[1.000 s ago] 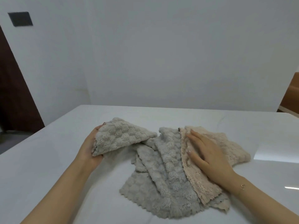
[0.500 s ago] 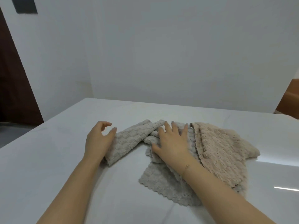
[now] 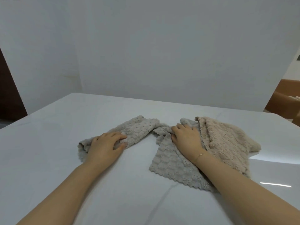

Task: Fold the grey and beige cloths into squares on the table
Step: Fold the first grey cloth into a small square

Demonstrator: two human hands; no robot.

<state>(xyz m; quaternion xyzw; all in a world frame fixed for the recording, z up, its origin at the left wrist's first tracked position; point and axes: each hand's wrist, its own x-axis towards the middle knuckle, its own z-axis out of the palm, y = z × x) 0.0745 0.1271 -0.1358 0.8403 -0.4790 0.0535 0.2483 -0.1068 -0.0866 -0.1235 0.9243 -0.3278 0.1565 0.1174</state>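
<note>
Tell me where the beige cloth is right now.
In the head view, the beige cloth lies on the table's right side, overlapping the grey cloth beside the right hand.

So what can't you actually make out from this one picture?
Head view only:
- Middle of the fluffy grey waffle cloth, under the right hand and forearm.
- Near left edge of the plush beige cloth, behind that arm.
- Left hand covers the grey cloth's folded end.
- Brown box, cut off by the right edge.
</note>
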